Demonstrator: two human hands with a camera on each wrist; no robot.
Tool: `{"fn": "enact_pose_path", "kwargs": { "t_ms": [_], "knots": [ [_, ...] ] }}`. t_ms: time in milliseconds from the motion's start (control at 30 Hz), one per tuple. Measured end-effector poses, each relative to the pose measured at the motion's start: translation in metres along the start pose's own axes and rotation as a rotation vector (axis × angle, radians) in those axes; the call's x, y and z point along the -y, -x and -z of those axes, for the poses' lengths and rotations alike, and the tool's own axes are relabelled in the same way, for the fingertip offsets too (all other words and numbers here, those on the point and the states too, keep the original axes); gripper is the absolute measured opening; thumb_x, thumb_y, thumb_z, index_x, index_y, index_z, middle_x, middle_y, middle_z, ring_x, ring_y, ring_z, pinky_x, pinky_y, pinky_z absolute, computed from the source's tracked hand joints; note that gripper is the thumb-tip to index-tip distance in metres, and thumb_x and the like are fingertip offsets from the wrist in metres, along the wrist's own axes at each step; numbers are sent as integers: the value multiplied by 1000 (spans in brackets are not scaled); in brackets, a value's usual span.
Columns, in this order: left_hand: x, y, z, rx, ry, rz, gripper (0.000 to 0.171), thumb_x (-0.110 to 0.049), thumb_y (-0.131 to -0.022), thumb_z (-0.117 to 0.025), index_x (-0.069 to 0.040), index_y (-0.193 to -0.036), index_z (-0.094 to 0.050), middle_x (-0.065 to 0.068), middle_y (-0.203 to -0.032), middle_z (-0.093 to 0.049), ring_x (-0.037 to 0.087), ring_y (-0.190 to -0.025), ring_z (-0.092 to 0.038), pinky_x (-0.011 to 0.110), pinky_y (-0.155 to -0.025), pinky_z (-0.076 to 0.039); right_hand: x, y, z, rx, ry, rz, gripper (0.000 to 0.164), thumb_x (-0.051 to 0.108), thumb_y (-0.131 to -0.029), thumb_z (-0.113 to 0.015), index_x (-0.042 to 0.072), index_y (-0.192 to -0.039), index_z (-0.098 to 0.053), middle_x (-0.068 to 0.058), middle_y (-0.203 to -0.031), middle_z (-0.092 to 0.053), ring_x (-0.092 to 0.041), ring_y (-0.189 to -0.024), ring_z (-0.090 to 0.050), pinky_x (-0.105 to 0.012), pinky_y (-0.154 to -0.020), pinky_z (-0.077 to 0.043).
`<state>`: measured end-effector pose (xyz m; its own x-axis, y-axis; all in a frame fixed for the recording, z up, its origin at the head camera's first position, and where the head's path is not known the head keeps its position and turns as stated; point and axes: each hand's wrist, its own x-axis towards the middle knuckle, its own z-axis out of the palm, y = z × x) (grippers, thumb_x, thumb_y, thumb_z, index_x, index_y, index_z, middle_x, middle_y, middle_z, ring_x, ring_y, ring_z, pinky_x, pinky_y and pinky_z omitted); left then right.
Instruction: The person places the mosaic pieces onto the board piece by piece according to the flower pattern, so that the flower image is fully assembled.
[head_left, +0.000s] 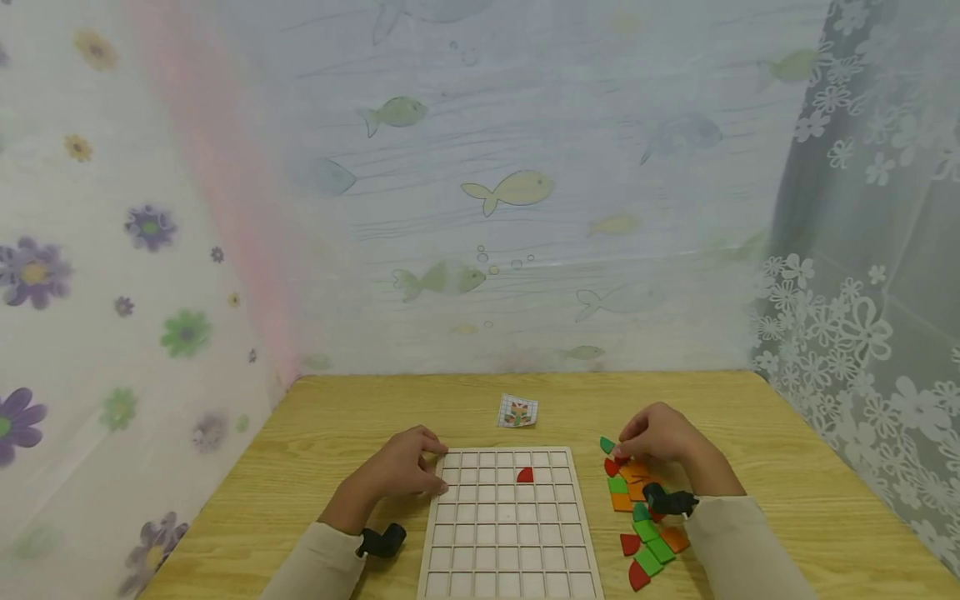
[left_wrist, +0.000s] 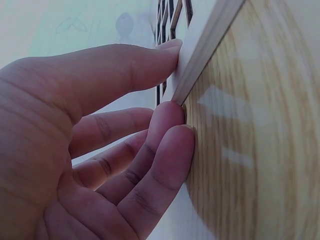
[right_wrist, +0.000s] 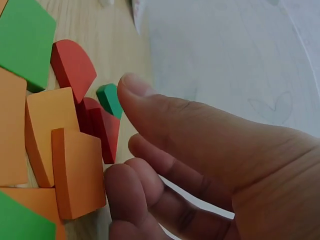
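Observation:
A pale wooden grid board point(head_left: 510, 514) lies flat on the table, with a red quarter-round piece point(head_left: 526, 475) in one of its upper cells. My left hand point(head_left: 405, 464) holds the board at its upper left edge. In the left wrist view the thumb point(left_wrist: 150, 62) rests on the rim while curled fingertips meet the side. Over the top of a loose pile of pieces is my right hand point(head_left: 663, 437), thumb and fingers apart. Close by its fingertips are red quarter-round pieces point(right_wrist: 75, 67), a dark green piece point(right_wrist: 108, 99) and an orange piece point(right_wrist: 80, 175).
Light green squares point(head_left: 661, 550), orange pieces point(head_left: 622, 502) and more red pieces point(head_left: 639, 575) spread right of the board. A small printed picture card point(head_left: 518, 412) lies beyond it. Printed curtains point(head_left: 517, 250) stand behind the wooden table point(head_left: 360, 400).

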<state>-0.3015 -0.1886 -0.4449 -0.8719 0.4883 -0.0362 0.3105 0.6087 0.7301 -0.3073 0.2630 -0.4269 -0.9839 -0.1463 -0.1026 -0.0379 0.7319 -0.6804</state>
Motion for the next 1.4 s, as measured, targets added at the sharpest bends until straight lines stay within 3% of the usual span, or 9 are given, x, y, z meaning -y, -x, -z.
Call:
{"fn": "enact_pose_path", "kwargs": {
  "t_ms": [600, 900, 1400],
  "knots": [
    [1, 0, 0, -2, -2, -9, 58, -13, -82, -88, 3, -134, -66, 18, -142, -52, 14, -83, -69, 30, -62, -59, -5, 0, -2, -2, -45, -19, 15, 16, -84, -87, 5, -93, -82, -3, -86, -77, -17, -74, -67, -32, -67, -59],
    [1, 0, 0, -7, -12, -11, 58, -13, -82, -88, 3, -133, -67, 18, -143, -52, 14, -78, -68, 30, -61, -58, -5, 0, -1, 0, -149, -8, 16, 10, -88, -82, -2, -99, -79, -8, -89, -78, -21, -77, -73, -37, -73, -63],
    [-1, 1, 1, -20, -32, 6, 59, -14, -80, -89, 2, -133, -68, 17, -141, -53, 12, -80, -67, 29, -64, -57, 5, -4, -1, 30, -253, 78, 18, 3, -96, -70, -5, -112, -76, -13, -101, -76, -27, -86, -75, -42, -79, -64]
  ]
}}
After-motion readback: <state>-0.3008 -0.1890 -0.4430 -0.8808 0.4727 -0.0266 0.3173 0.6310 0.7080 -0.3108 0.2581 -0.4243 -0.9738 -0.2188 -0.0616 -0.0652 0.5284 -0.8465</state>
